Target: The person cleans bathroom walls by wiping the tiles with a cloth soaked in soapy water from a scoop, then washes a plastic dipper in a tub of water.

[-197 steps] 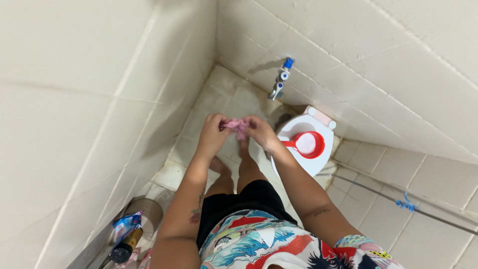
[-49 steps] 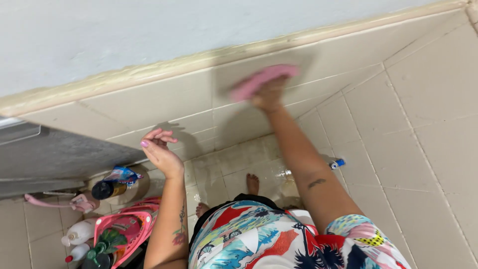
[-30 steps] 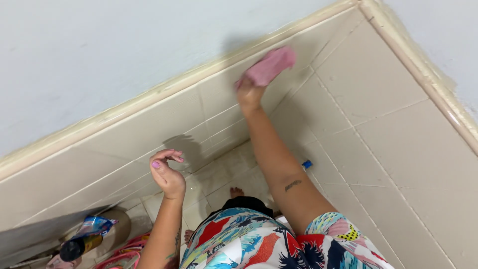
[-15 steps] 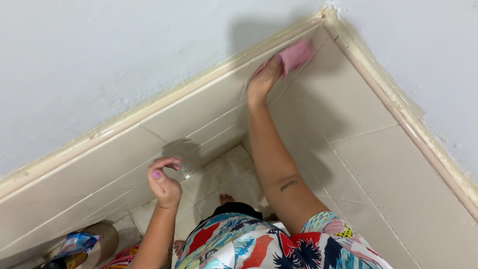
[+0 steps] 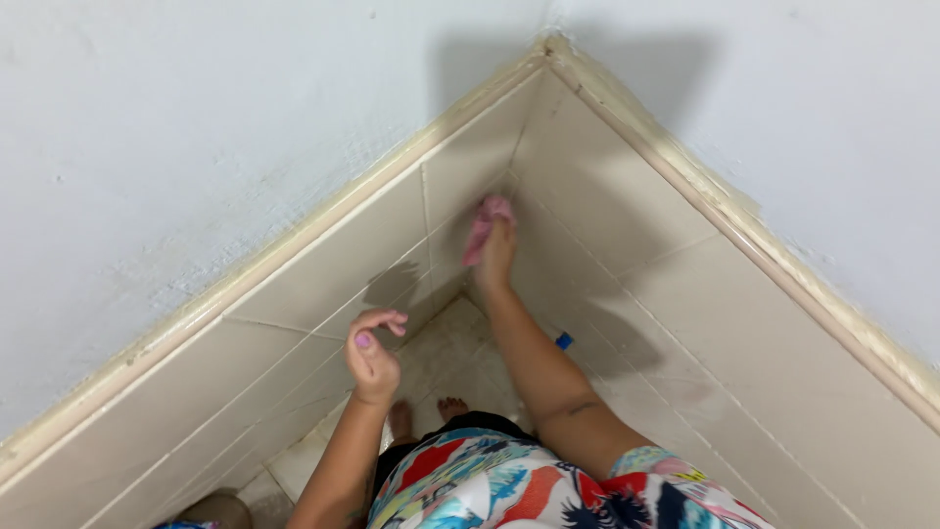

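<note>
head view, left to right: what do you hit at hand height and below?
Left hand → bare feet → pink cloth in right hand → blue tap handle

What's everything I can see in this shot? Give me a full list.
cloth: one, pink, pressed on the tiled wall near the corner, under the right hand.
wall tiles: many, beige, on both walls that meet at the corner.
tile trim: one band, cream, along the top edge of the tiles.
upper wall: white paint, above the trim.
small blue object: one, low on the right wall; too small to tell what it is.
floor: pale tiles, far below.
shirt: one, bright multicolour print, bottom of the picture.
feet: two, bare, on the floor.
left hand: raised, fingers curled, holding nothing.
right hand: holding the cloth to the wall.
</note>
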